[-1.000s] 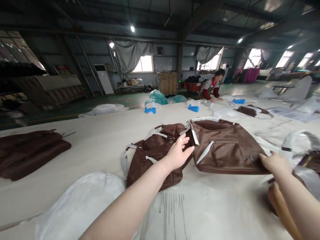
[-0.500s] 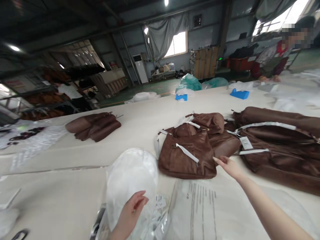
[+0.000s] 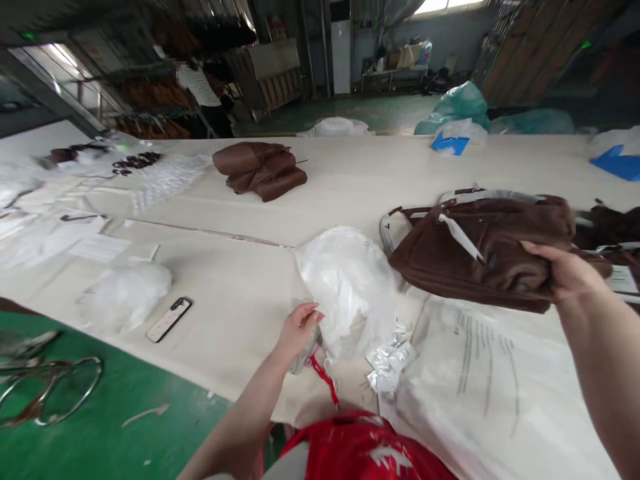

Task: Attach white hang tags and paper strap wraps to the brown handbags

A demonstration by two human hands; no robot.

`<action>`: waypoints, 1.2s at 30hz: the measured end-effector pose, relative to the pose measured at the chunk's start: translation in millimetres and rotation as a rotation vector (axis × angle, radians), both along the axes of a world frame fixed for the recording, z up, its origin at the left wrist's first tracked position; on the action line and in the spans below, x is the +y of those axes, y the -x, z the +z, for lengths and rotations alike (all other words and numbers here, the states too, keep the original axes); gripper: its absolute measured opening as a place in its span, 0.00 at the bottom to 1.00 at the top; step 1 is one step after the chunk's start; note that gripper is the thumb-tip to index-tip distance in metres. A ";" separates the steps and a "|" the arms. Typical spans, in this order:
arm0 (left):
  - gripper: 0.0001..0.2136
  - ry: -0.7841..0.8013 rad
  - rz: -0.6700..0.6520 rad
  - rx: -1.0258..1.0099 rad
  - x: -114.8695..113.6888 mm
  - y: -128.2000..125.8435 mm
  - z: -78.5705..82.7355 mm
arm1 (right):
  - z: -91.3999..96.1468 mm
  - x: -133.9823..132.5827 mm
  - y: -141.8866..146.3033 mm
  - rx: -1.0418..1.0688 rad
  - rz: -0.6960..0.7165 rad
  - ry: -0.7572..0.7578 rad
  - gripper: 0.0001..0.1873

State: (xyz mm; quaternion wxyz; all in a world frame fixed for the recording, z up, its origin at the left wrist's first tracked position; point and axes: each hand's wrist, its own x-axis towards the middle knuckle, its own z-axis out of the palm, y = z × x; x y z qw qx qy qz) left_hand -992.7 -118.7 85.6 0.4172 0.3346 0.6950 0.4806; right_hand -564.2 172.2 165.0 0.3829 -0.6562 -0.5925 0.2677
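1 right hand (image 3: 575,277) closed on brown bag (image 3: 505,243), 1 left hand (image 3: 300,330), grip unclear, by bare table (image 3: 235,300) near its edge

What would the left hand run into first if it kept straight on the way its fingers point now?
Most likely the white plastic bundle lying on the table, just beyond the left hand's fingertips, though depth is hard to judge from this single view.

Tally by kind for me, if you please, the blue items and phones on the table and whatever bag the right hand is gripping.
Blue items: 2
Phone: 1
Brown bag gripped by the right hand: 1
Total: 4
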 end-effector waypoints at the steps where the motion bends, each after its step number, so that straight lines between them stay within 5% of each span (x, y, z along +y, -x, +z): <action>1: 0.21 -0.016 0.004 -0.011 -2.9 14.9 1.1 | 18.7 -9.4 9.4 0.160 -0.010 0.089 0.19; 3: 0.21 -0.044 0.009 -0.028 -9.7 45.5 1.4 | 54.8 -30.3 30.1 0.529 -0.074 0.205 0.14; 6: 0.21 -0.065 0.023 -0.041 -21.2 88.2 -2.1 | 96.0 -59.8 67.2 0.805 -0.101 0.126 0.13; 10: 0.20 -0.080 0.026 -0.066 -36.2 129.1 -8.2 | 105.9 -80.9 119.3 0.901 -0.102 0.050 0.13; 13: 0.21 -0.086 0.029 -0.099 -44.1 147.1 -10.9 | 77.8 -81.5 153.3 0.808 -0.042 0.127 0.11; 18: 0.23 -0.052 0.066 -0.107 -49.4 158.0 -16.5 | -3.1 -75.1 195.6 0.477 0.115 0.353 0.12; 23: 0.21 0.004 0.031 -0.102 -50.1 143.9 -22.7 | -63.9 -89.3 193.6 0.125 -0.022 0.318 0.15; 27: 0.19 0.013 -0.085 -0.073 -48.8 121.8 -22.3 | -86.4 -146.5 171.8 -0.295 0.022 0.145 0.19; 31: 0.16 -0.006 -0.174 -0.050 -39.2 102.5 -17.2 | -117.4 -235.0 169.4 -0.672 0.457 0.509 0.18; 36: 0.13 -0.026 -0.280 -0.052 -27.2 78.4 -8.9 | -160.5 -310.5 183.1 -0.720 0.437 0.657 0.20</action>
